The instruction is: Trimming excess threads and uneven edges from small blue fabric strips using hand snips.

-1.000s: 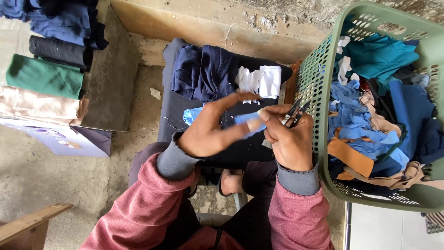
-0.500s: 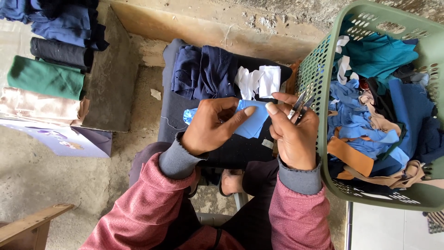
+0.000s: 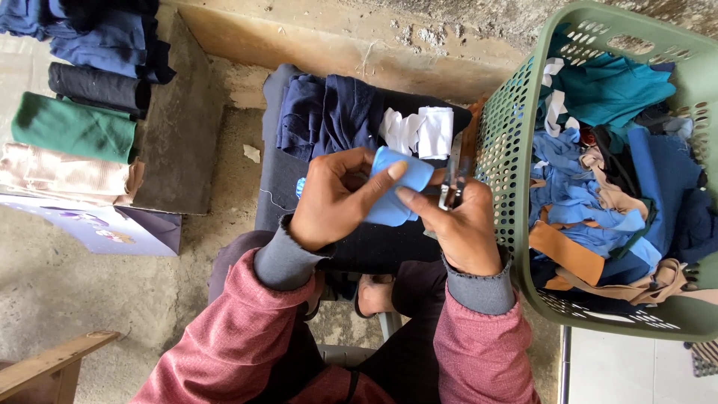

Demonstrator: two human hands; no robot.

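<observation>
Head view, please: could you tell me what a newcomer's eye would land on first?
Centre frame, the left hand and right hand pinch a light blue cloth piece, with scissors in the right. At right stands a green plastic basket heaped with fabric scraps. Rolled fabrics lie upper left.

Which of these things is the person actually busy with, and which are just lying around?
In hand:
- left hand and right hand pinch a light blue cloth piece
- metal scissors, kept in the right hand

Lying about:
- green basket of fabric scraps
- navy cloth and white cloth on a dark seat
- folded fabric stack at left
</observation>
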